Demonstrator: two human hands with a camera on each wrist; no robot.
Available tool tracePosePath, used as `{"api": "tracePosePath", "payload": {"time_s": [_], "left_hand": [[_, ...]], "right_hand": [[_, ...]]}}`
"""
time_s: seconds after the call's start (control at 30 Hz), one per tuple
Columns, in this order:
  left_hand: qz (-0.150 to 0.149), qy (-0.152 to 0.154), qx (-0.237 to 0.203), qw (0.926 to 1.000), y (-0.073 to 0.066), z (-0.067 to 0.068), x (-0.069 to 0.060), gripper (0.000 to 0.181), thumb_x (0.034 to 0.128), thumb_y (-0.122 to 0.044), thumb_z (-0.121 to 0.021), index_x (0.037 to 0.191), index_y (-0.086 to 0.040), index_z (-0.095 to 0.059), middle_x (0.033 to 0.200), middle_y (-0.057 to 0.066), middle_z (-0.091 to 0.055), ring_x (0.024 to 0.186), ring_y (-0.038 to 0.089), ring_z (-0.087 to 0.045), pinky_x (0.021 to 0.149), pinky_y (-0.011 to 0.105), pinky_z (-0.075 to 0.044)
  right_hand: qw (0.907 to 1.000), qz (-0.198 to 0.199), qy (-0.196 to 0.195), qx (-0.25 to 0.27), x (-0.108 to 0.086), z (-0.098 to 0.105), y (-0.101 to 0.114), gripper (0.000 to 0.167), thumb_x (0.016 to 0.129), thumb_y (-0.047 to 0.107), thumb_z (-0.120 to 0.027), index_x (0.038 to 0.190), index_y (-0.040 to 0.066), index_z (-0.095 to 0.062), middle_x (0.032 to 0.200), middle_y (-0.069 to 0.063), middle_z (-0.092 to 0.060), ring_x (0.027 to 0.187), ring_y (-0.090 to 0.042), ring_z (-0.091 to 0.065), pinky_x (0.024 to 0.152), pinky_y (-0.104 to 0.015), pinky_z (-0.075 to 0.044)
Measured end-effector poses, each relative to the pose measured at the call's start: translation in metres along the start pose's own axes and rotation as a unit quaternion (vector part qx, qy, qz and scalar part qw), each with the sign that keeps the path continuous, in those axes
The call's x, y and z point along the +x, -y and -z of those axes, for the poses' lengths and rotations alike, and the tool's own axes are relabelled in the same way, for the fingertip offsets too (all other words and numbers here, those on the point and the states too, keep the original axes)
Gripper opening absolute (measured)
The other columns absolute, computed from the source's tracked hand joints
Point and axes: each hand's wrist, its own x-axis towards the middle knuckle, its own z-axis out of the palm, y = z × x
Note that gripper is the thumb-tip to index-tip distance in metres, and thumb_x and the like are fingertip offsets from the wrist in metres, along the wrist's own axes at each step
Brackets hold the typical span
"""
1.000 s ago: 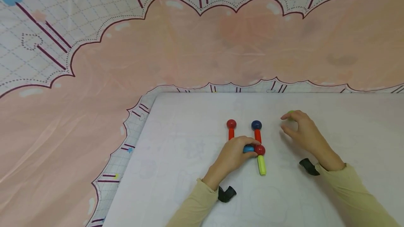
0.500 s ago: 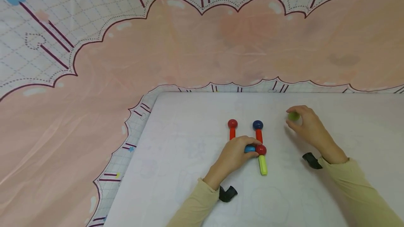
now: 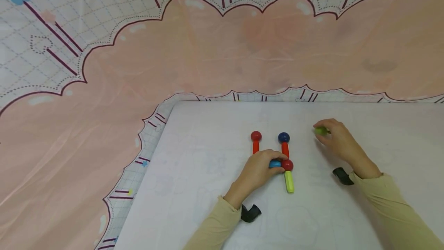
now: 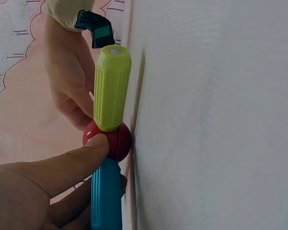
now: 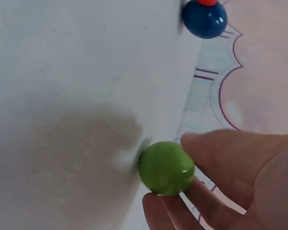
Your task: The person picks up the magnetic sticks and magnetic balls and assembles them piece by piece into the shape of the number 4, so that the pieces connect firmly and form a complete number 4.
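Note:
My left hand (image 3: 258, 168) pinches a red ball (image 3: 287, 165) between thumb and fingers. A blue ribbed stick (image 4: 106, 196) and a yellow-green ribbed stick (image 4: 112, 88) join that ball from two sides. A red stick (image 3: 285, 150) runs from it up to a dark blue ball (image 3: 283, 137). Another red ball (image 3: 256, 136) tops a second red stick (image 3: 256, 147), whose lower end my left hand hides. Off to the right, my right hand (image 3: 338, 140) holds a green ball (image 5: 166, 168) between thumb and fingers, close to the white tabletop.
The white tabletop (image 3: 194, 134) has its left edge and far edge in view. Beyond lies a peach and white patterned cloth (image 3: 225, 57). A black band piece (image 3: 343, 176) sits at the right wrist, and another black piece (image 3: 251, 213) at the left.
The green ball was mostly hidden, then showed between my right fingers, and is now partly covered again. My right hand shifted slightly right. My left hand stays on the red ball.

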Motion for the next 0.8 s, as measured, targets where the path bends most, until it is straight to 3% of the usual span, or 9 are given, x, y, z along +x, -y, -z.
{"api": "tracePosePath", "payload": {"time_s": [0.23, 0.43, 0.67, 0.8], "left_hand": [[-0.007, -0.001, -0.002, 1.0000, -0.001, 0.000, 0.001, 0.033, 0.0881, -0.025, -0.075, 0.121, -0.024, -0.071, 0.117, -0.010, -0.069, 0.104, 0.004, -0.060, 0.094, 0.019, -0.049], [-0.007, 0.002, 0.003, 1.0000, -0.003, 0.002, 0.001, 0.034, 0.0876, -0.024, -0.076, 0.121, -0.024, -0.071, 0.117, -0.010, -0.069, 0.104, 0.004, -0.060, 0.094, 0.019, -0.049], [-0.031, 0.013, 0.085, 0.9958, -0.006, 0.000, 0.001, 0.044, 0.0849, -0.023, -0.080, 0.127, -0.025, -0.067, 0.117, -0.008, -0.069, 0.107, 0.007, -0.062, 0.096, 0.021, -0.049], [-0.034, 0.007, 0.094, 0.9950, -0.007, -0.001, 0.002, 0.043, 0.0846, -0.023, -0.080, 0.126, -0.025, -0.068, 0.117, -0.008, -0.069, 0.106, 0.008, -0.062, 0.095, 0.021, -0.050]], "right_hand": [[0.9989, -0.044, 0.013, 0.003, -0.005, -0.003, 0.002, 0.028, 0.094, -0.002, -0.061, 0.122, -0.009, -0.061, 0.126, -0.033, -0.056, 0.111, -0.048, -0.056, 0.095, -0.061, -0.047], [0.9985, -0.055, 0.009, -0.002, -0.011, -0.007, 0.004, 0.032, 0.095, 0.007, -0.065, 0.125, -0.005, -0.062, 0.127, -0.031, -0.058, 0.109, -0.047, -0.059, 0.095, -0.061, -0.048], [0.9989, -0.045, -0.013, 0.000, -0.017, -0.010, 0.004, 0.032, 0.094, 0.006, -0.067, 0.123, -0.005, -0.064, 0.124, -0.029, -0.062, 0.106, -0.046, -0.063, 0.091, -0.059, -0.051], [0.9991, -0.038, -0.016, -0.001, -0.018, -0.009, 0.006, 0.032, 0.094, 0.006, -0.066, 0.124, -0.005, -0.064, 0.124, -0.028, -0.063, 0.108, -0.046, -0.063, 0.091, -0.059, -0.051]]}}
